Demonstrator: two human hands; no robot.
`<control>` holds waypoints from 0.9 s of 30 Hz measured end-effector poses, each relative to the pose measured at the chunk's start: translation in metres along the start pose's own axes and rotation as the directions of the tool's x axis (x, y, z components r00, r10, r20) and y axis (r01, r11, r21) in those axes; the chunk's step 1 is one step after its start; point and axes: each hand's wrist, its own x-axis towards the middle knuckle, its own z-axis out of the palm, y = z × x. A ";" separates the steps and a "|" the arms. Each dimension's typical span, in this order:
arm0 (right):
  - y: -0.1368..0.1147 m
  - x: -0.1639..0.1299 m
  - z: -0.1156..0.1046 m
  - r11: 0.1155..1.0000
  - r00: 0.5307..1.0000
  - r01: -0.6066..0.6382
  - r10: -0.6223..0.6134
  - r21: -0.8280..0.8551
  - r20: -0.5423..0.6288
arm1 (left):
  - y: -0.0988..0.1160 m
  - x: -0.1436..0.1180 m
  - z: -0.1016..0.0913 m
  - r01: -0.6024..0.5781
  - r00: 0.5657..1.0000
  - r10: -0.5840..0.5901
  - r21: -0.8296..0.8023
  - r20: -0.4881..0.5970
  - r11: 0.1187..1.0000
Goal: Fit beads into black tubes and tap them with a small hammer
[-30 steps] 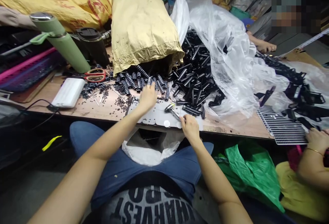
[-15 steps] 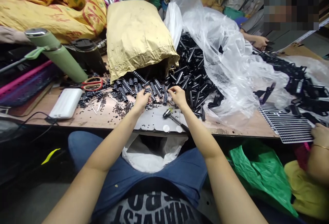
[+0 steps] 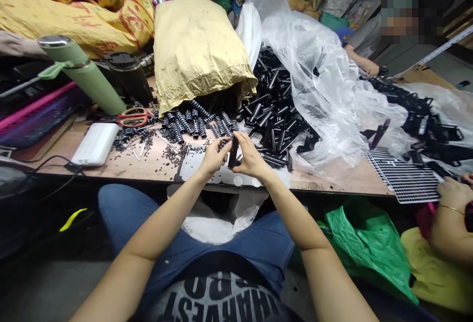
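Close together over the front of the workbench, my two hands meet around a black oblong piece [image 3: 233,150] that stands nearly upright. My right hand [image 3: 249,155] grips it between thumb and fingers. My left hand [image 3: 215,157] is closed beside it, fingertips pinched; what they hold is too small to make out. Just behind lie many ribbed black-and-white rods [image 3: 195,124], spilling from a yellow paper sack [image 3: 199,46]. Below my hands is a pale grey sheet [image 3: 197,164] on the bench. The hammer seen earlier is not visible.
Glossy black tubular parts [image 3: 271,115] are heaped at right beside clear plastic sheeting [image 3: 325,76]. Tiny dark rings [image 3: 168,157], red-handled scissors [image 3: 133,117], a white box [image 3: 95,145] and a green flask [image 3: 83,76] lie left. Other people's hands [image 3: 453,194] work at far right.
My right hand has taken up the black piece and brought it to my left hand. My left hand has moved right and slightly toward me. The hammer has gone from view.
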 end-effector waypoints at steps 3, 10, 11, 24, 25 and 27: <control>-0.008 -0.011 0.005 0.999 0.999 -0.032 0.032 0.026 -0.007 | -0.006 0.000 -0.007 -0.109 0.993 0.104 0.118 0.047 0.987; -0.004 -0.070 0.033 0.968 0.966 -0.241 0.232 0.071 0.115 | -0.053 -0.038 -0.044 -0.239 0.916 0.370 0.952 0.155 0.191; -0.002 -0.076 0.036 0.960 0.959 -0.271 0.263 0.070 0.106 | -0.055 -0.046 -0.050 -0.244 0.908 0.385 0.957 0.168 0.157; 0.002 -0.081 0.043 0.958 0.961 -0.263 0.270 0.111 -0.053 | -0.050 0.015 -0.018 -0.520 0.799 0.597 0.580 0.072 0.627; 0.001 -0.082 0.042 0.960 0.963 -0.251 0.260 0.124 -0.068 | -0.049 0.017 -0.012 -0.485 0.834 0.551 0.516 0.030 0.706; -0.001 -0.082 0.037 0.962 0.967 -0.226 0.241 0.152 -0.089 | -0.044 0.013 -0.004 -0.380 0.908 0.418 0.342 -0.041 0.859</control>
